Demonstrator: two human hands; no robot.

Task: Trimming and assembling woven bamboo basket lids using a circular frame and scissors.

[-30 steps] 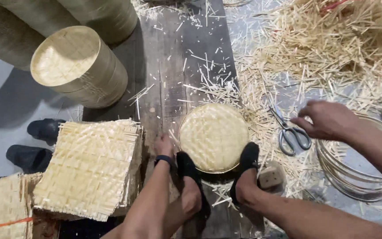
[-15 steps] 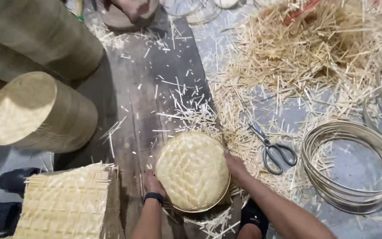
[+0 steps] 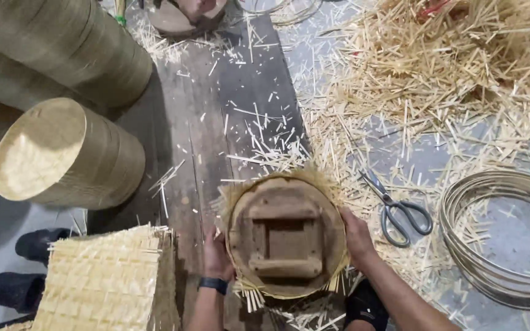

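A round woven bamboo tray on a wooden form (image 3: 284, 236) stands tipped up in front of me, its underside with a square wooden frame facing the camera. My left hand (image 3: 216, 257), with a dark band at the wrist, grips its left rim. My right hand (image 3: 357, 236) grips the right rim. Loose strip ends stick out around the edge.
Metal scissors (image 3: 397, 208) lie right of the tray. Coiled bamboo hoops (image 3: 498, 239) sit at far right. A heap of bamboo offcuts (image 3: 455, 67) fills the upper right. Stacked round trays (image 3: 69, 153) lie left, square woven mats (image 3: 108, 282) lower left, dark shoes (image 3: 29, 266) beside them.
My right hand came from near the scissors to the tray's rim. The tray was flat with its woven face up; now it is turned so the wooden underside faces me.
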